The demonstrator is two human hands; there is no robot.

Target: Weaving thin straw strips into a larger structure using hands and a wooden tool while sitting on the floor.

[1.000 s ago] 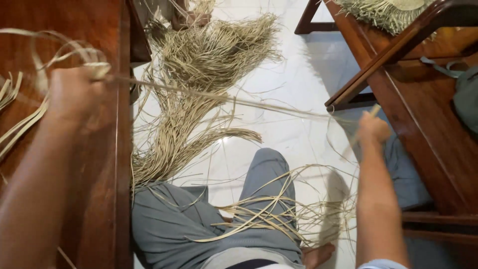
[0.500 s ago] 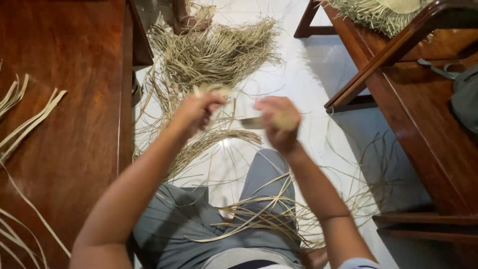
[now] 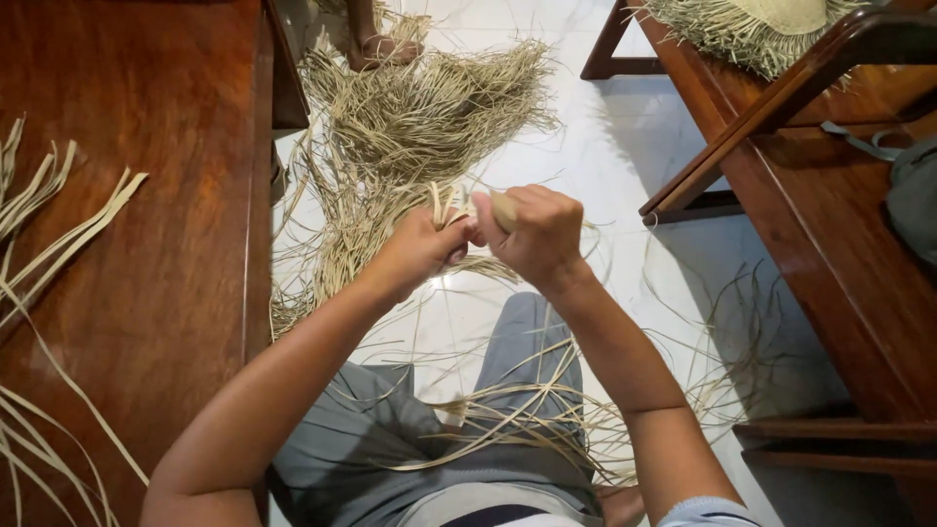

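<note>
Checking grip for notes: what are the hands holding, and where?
Both the left hand and right hand pinch pale straw strips near their ends.

a glossy white tiled floor [image 3: 605,166] fills the middle, catching a soft glare of light near six o'clock. a dark red-brown wooden table top [image 3: 166,195] takes the whole nine o'clock side. wooden furniture with a slanted rail [image 3: 771,107] and a polished seat [image 3: 839,244] occupies two to four o'clock. a grey-green bag [image 3: 913,190] rests at three o'clock.
</note>
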